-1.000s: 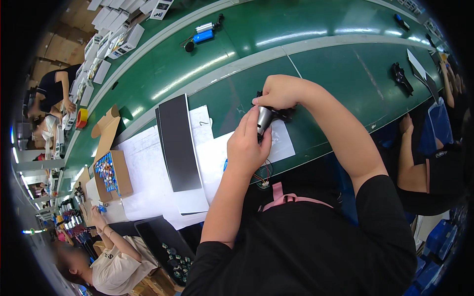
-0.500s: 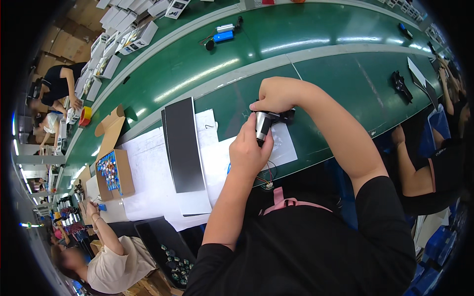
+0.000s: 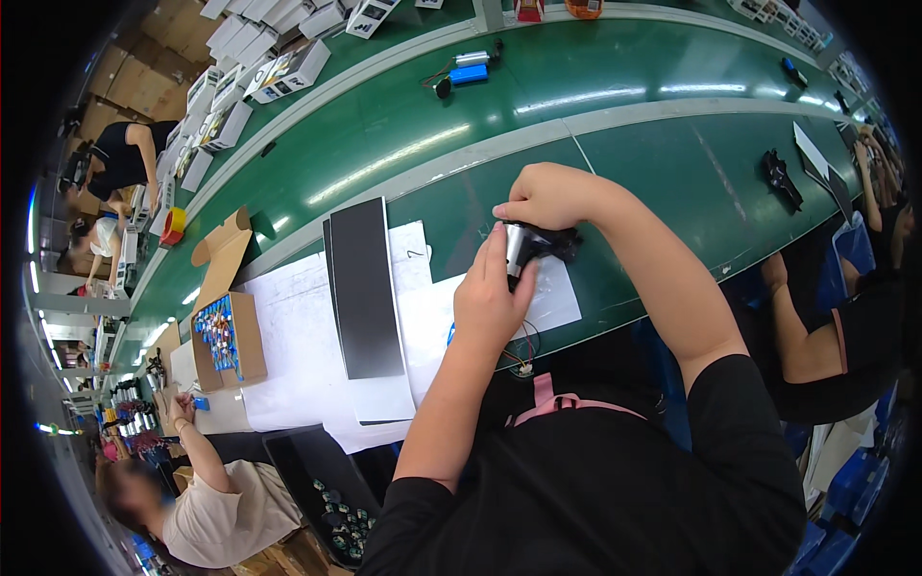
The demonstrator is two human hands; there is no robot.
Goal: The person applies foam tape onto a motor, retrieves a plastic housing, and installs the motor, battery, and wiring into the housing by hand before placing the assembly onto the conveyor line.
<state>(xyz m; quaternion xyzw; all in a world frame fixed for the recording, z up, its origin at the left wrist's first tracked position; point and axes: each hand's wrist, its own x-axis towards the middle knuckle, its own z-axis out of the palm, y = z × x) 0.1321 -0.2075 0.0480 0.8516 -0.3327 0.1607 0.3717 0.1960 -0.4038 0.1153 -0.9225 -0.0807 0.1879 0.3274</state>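
A silver and black handheld device (image 3: 519, 252), pistol-like in shape, is between my two hands above the near edge of the green table. My left hand (image 3: 485, 302) wraps the silver barrel from the near left side. From above, my right hand (image 3: 545, 199) curls over the far end of the device, its fingertips partly hidden. The black part (image 3: 562, 245) sticks out to the right below my right wrist. Thin wires with a small white connector (image 3: 525, 368) hang at the table edge by my left forearm. White paper (image 3: 562, 298) lies under the device.
Left of my hands, black flat sheets (image 3: 363, 288) lie on large white paper (image 3: 288, 317). An open cardboard box (image 3: 252, 336) holds blue cells. A black tray (image 3: 288, 451) carries small round parts. Across stand white boxes (image 3: 288, 72); a black part (image 3: 781, 180) rests right. Co-workers sit either side.
The whole view has shifted slightly, so the table things appear a little lower and to the right. Both my hands stay on the device, which looks slightly turned.
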